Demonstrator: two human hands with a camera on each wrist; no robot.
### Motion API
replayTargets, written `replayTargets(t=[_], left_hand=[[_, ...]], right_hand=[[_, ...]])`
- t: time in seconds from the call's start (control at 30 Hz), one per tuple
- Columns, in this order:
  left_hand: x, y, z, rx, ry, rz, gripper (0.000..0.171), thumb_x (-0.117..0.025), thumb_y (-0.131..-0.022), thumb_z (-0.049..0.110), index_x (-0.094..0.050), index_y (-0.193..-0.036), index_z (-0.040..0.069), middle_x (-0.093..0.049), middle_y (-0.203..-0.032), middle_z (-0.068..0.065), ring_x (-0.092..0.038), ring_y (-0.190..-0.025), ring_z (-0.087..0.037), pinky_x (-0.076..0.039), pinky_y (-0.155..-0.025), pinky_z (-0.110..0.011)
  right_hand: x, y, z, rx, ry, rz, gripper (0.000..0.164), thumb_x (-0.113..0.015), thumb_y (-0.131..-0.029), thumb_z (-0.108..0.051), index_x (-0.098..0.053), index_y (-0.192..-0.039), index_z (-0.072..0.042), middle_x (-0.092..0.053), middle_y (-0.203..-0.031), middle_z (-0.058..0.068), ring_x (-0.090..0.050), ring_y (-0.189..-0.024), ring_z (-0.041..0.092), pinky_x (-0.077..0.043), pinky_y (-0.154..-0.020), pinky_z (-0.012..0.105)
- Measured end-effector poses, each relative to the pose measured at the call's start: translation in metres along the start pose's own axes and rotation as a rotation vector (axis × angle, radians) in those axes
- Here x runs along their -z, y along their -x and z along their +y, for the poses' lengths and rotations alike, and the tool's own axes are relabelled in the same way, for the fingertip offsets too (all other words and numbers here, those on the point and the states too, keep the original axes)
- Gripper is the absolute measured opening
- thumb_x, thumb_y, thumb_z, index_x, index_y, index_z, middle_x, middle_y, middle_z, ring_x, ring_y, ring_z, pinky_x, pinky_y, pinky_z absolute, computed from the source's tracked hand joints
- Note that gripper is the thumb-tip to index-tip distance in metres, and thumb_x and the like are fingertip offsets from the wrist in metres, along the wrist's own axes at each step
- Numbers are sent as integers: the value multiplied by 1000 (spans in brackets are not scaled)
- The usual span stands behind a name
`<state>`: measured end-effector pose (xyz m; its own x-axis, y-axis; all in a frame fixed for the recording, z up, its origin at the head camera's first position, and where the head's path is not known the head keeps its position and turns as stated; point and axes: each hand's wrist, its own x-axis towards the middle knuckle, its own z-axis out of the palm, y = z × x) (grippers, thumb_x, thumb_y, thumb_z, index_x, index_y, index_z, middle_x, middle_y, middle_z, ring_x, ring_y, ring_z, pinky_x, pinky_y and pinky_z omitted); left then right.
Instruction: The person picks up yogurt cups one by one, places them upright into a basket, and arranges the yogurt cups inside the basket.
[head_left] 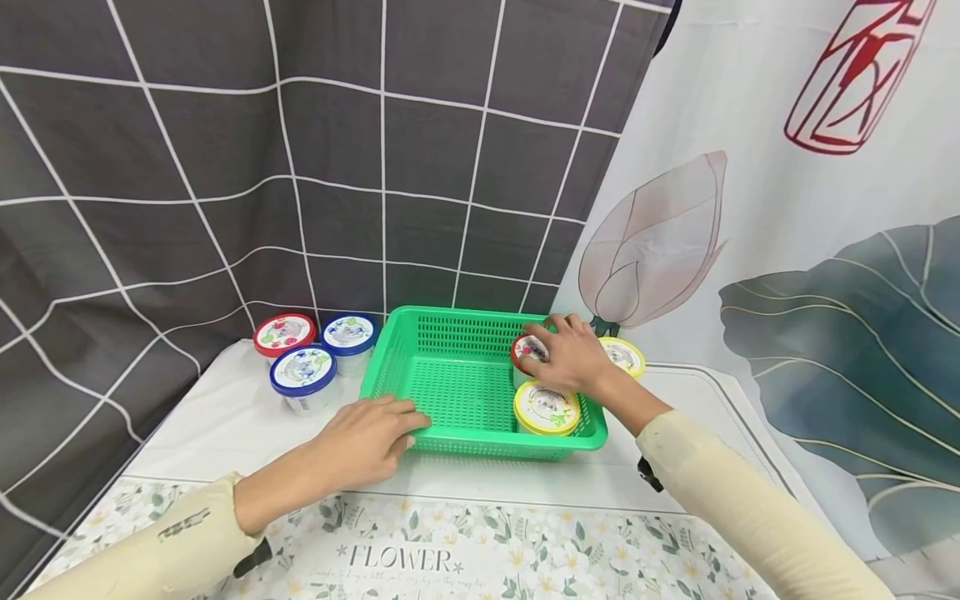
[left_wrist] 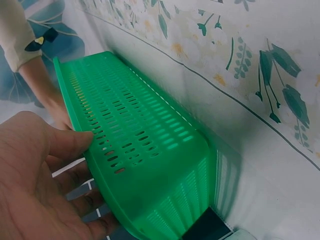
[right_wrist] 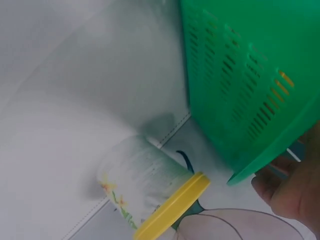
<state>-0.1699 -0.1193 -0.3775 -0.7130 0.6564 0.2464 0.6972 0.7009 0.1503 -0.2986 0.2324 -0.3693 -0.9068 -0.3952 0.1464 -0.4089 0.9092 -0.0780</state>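
A green plastic basket (head_left: 480, 444) with slotted walls stands on the white table. My left hand (head_left: 371, 437) grips its near left rim; in the left wrist view the thumb (left_wrist: 70, 142) lies on the outer wall and the fingers go behind the rim. Over the basket's right end, my right hand (head_left: 573, 358) holds a red-lidded tub (head_left: 525, 360) from above, partly covering it. A yellow-lidded tub (head_left: 547, 408) sits in the basket's near right corner, just in front of the red one. The right wrist view does not show the held tub.
Another yellow-lidded tub (head_left: 624, 354) stands outside the basket at its right, partly behind my right hand. Left of the basket are a red-lidded tub (head_left: 284, 334) and two blue-lidded tubs (head_left: 303, 370). A grey checked curtain (head_left: 330, 167) hangs behind; a floral mat (head_left: 450, 542) lies in front.
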Motion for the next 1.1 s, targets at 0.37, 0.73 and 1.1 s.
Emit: replayTargets(t=[0.37, 0.73, 1.1], left_hand=[[0, 0, 0, 0, -5, 1, 29, -74, -103, 7, -81, -129, 15, -80, -117, 1, -76, -109, -26, -66, -94, -50], [1, 0, 0, 2, -1, -1, 29, -73, -103, 6, -81, -129, 15, -80, -117, 1, -76, -111, -27, -66, -96, -51], [0, 1, 1, -4, -15, 1, 29, -73, -103, 6, -81, -130, 14, -80, -118, 0, -76, -113, -27, -66, -100, -52]], right_hand=[[4, 6, 14, -26, 11, 6, 66, -52, -106, -51, -60, -163, -20, -56, -162, 25, -50, -143, 50, -45, -116, 68], [10, 10, 31, -50, 14, 13, 66, -55, -106, -49, -59, -164, -17, -56, -162, 26, -49, -142, 51, -45, -117, 70], [11, 16, 48, -78, 5, 22, 66, -50, -108, -50, -58, -164, -16, -54, -161, 29, -47, -147, 54, -43, -121, 75]])
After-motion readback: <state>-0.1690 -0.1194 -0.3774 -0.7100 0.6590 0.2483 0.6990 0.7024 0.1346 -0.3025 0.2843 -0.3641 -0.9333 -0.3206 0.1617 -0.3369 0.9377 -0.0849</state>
